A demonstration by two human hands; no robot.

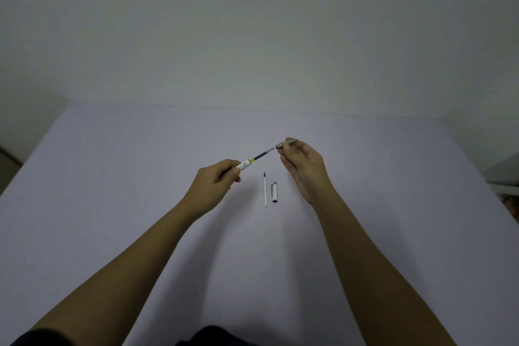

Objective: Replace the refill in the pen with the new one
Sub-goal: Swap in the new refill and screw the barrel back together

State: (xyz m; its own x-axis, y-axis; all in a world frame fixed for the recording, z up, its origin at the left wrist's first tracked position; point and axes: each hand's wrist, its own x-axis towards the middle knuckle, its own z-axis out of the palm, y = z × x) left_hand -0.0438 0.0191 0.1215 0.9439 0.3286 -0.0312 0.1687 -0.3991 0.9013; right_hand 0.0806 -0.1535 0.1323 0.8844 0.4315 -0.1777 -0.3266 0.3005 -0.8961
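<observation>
My left hand [216, 181] grips the white pen barrel [245, 164], which has a yellow band at its open end. A dark refill [261, 153] sticks out of the barrel toward the upper right. My right hand [302, 163] pinches the grey tip section [285, 144] at the refill's far end. Both hands hover above the table. On the table between them lies a thin white refill [265, 189] with a dark tip pointing away from me. Next to it, on its right, lies the pen cap [275, 192], white with a grey clip.
The table [140, 177] is covered in pale lilac and meets a plain wall at the back. A grey object [505, 174] sits past the table's right edge. Dark clothing shows at the bottom edge.
</observation>
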